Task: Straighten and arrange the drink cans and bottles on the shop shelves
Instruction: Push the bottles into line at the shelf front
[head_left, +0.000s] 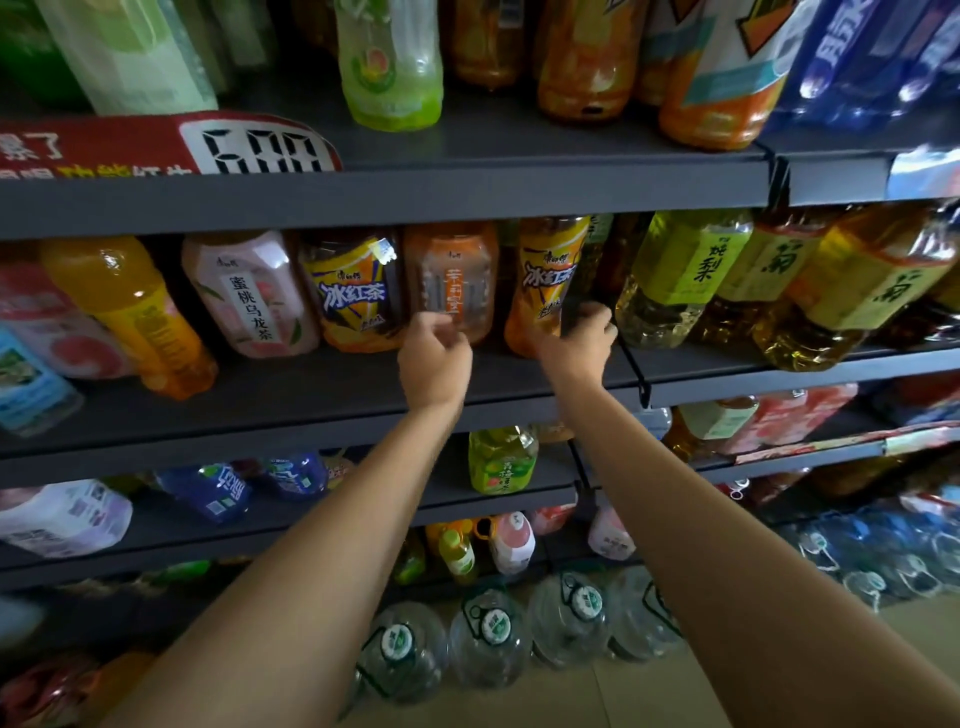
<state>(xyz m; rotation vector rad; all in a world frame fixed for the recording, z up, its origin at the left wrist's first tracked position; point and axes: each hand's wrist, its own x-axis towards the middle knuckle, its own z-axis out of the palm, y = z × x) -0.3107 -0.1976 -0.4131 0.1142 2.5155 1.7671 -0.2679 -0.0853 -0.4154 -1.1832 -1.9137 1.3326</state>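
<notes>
On the middle shelf (311, 395) stands a row of large drink bottles. My left hand (434, 358) hovers at the lower front of an orange-brown tea bottle (457, 270); its fingers are loosely curled and wrap round nothing. My right hand (576, 343) grips the lower right side of a yellow-orange iced tea bottle (545, 280), which leans slightly. Left of these are another iced tea bottle (353, 296), a pink peach oolong bottle (249, 296) and an orange juice bottle (130, 312), all tilted.
Yellow-green pear drink bottles (680, 275) and amber tea bottles (852, 291) fill the shelf to the right, past a black wire divider (636, 369). The upper shelf (467, 192) carries more bottles and a red price sign (166, 145). Water jugs (488, 639) stand on the floor.
</notes>
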